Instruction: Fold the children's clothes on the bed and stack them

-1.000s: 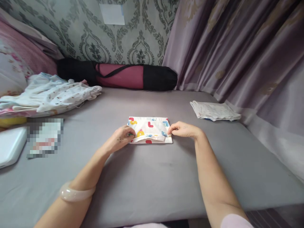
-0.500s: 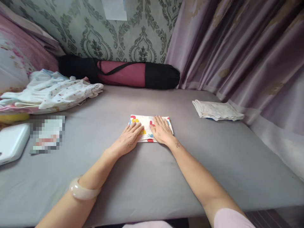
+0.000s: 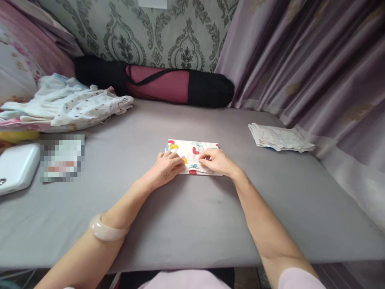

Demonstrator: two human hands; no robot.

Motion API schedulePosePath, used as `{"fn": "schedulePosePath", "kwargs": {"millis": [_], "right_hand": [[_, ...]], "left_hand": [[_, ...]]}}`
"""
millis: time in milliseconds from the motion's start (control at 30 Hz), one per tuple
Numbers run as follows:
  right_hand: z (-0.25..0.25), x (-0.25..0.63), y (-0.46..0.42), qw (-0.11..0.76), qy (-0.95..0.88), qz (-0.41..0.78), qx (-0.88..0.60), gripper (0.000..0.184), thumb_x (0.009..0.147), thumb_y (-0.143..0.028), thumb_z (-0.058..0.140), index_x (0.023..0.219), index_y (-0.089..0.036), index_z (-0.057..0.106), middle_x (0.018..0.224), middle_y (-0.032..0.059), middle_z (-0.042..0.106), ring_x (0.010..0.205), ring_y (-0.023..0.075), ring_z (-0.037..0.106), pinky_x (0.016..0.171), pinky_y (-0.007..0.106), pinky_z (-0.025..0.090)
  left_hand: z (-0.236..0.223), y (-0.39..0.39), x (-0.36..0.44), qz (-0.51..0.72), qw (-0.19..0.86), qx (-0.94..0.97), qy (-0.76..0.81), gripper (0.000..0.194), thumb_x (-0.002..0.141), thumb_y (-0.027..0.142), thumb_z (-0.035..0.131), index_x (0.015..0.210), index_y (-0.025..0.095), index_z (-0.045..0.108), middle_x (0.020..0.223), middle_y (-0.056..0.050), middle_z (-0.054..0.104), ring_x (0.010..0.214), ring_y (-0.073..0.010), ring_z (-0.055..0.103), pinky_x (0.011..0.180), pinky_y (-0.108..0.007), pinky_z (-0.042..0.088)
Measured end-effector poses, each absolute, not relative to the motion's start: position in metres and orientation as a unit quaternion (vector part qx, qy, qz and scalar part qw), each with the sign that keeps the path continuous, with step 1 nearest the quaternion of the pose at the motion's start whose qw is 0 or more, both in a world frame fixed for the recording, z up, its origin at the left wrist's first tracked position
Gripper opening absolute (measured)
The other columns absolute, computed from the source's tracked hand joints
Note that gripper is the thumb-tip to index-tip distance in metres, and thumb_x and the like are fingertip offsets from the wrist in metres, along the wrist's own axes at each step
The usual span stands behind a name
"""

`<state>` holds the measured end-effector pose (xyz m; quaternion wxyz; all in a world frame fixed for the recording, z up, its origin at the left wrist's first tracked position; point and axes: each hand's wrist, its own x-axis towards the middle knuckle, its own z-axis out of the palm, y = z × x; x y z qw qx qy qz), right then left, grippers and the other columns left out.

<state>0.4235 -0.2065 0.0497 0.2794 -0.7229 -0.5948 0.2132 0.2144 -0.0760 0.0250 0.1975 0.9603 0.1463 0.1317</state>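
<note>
A folded white cloth [image 3: 193,151] with red, yellow and blue shapes lies flat on the grey-covered surface in front of me. Its near part shows a layered fold. My left hand [image 3: 170,165] is at the cloth's left end, fingers curled, with thumb and fingertips closed on the near fold. On the right end, my right hand [image 3: 217,161] pinches the same fold between thumb and bent fingers. The fingertips are partly hidden. A pale bangle [image 3: 108,228] circles my left forearm.
Farther right lies a folded whitish cloth stack [image 3: 279,137]. Rumpled clothes [image 3: 81,102] are heaped at the back left, near a white box-like device [image 3: 19,166] and a blurred packet [image 3: 62,158]. A long black and maroon bag [image 3: 159,86] rests along the wall.
Both hands were lying flat with fingers stretched over the cloth; now their fingers are curled and pinching its near fold. The view has tipped slightly downward.
</note>
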Motion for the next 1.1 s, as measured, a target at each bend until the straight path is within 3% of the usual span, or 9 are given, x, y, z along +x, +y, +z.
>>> {"fn": "schedulePosePath", "kwargs": {"millis": [133,267,800,1100], "right_hand": [[0.0565,0.4229,-0.2136,0.227,-0.6,0.317,-0.699,0.011,0.078,-0.028,0.062,0.08,-0.02,0.069,0.078,-0.0007,0.068,0.07,0.0133,0.057,0.062,0.024,0.04],[0.0538,0.4206,-0.2132,0.211,-0.596,0.328,-0.702,0.013,0.077,-0.033,0.064,0.079,-0.02,0.066,0.078,-0.0006,0.066,0.067,0.0121,0.054,0.058,0.023,0.036],[0.0538,0.4249,-0.2087,0.289,-0.534,0.428,-0.669,0.017,0.075,-0.035,0.062,0.074,-0.018,0.062,0.063,-0.004,0.054,0.057,0.0097,0.045,0.054,0.023,0.035],[0.0477,0.426,-0.2052,0.273,-0.537,0.404,-0.689,0.015,0.075,-0.032,0.059,0.074,-0.018,0.063,0.063,-0.0038,0.054,0.057,0.01,0.046,0.054,0.023,0.035]], "left_hand": [[0.0231,-0.0766,0.2148,0.123,0.212,0.959,0.145,0.021,0.095,0.035,0.05,0.09,0.023,0.067,0.097,-0.004,0.067,0.092,-0.0211,0.053,0.08,-0.035,0.031],[0.0225,-0.0769,0.2157,0.128,0.212,0.959,0.136,0.025,0.096,0.036,0.049,0.089,0.022,0.068,0.093,-0.005,0.068,0.09,-0.0205,0.054,0.08,-0.035,0.031],[0.0273,-0.0778,0.2201,0.113,0.261,0.944,0.167,0.025,0.09,0.037,0.051,0.08,0.02,0.067,0.086,-0.005,0.067,0.086,-0.0216,0.054,0.081,-0.036,0.036],[0.0258,-0.0779,0.2202,0.109,0.232,0.953,0.163,0.029,0.096,0.028,0.038,0.077,0.02,0.059,0.081,-0.005,0.063,0.082,-0.0205,0.053,0.076,-0.036,0.032]]}}
